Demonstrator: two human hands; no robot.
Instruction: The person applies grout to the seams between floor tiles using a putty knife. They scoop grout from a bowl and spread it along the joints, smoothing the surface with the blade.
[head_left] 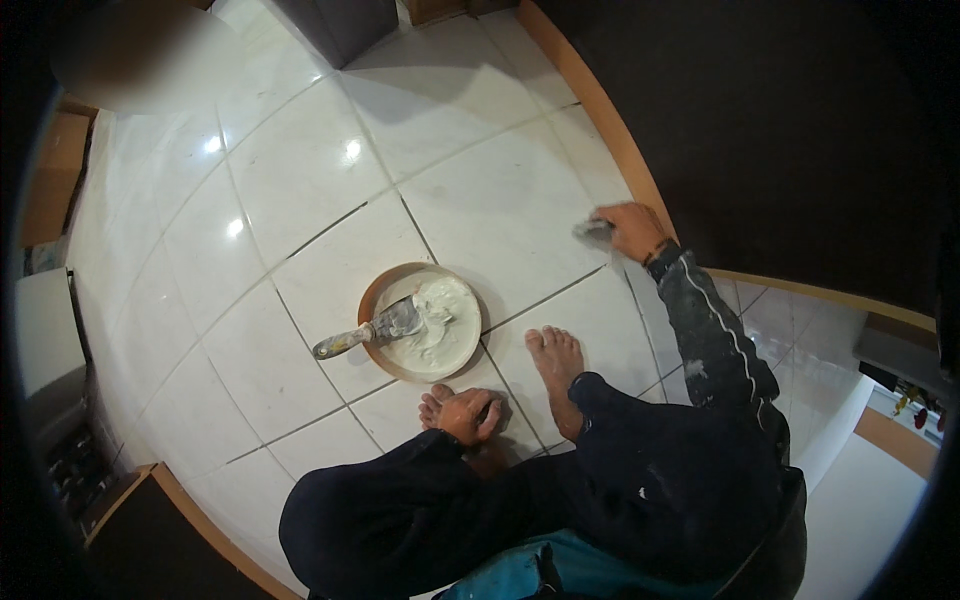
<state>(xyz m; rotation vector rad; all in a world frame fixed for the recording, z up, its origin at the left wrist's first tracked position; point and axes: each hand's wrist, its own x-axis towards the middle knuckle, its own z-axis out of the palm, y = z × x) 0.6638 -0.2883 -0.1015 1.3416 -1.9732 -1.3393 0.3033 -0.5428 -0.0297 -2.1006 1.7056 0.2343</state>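
Lap: dark trousers (400, 520), knees bent, small white spot on the right leg; teal cloth (530, 575) at the lower edge.
Right sleeve: dark sleeve (710, 330), pale stripe along it, white smear near the elbow, arm stretched forward and right.
Left hand: left hand (465, 415) low over the left foot (433, 400), fingers curled; can't tell if they close on anything.
Right foot: bare right foot (556, 368) flat on the tiles, right of the bowl.
Bowl: round tan bowl (384, 287) on the floor, just ahead of the left foot; white paste (440, 345) inside, surface churned up.
Putty knife: putty knife (370, 331) lying across the bowl's left rim, blade in the paste, smeared handle sticking out left.
Right hand: right hand (637, 230) well apart from the left, fingers pinched on a greyish piece (593, 229); blurred, can't tell its kind or whether it touches the floor.
Floor: glossy white tiles (500, 220), some joints dark, others pale.
Right side: big dark panel (780, 130) with orange-brown trim (598, 110), near the right hand.
Far end: dark grey block (345, 25) standing on the tiles; brown box (55, 175) off left.
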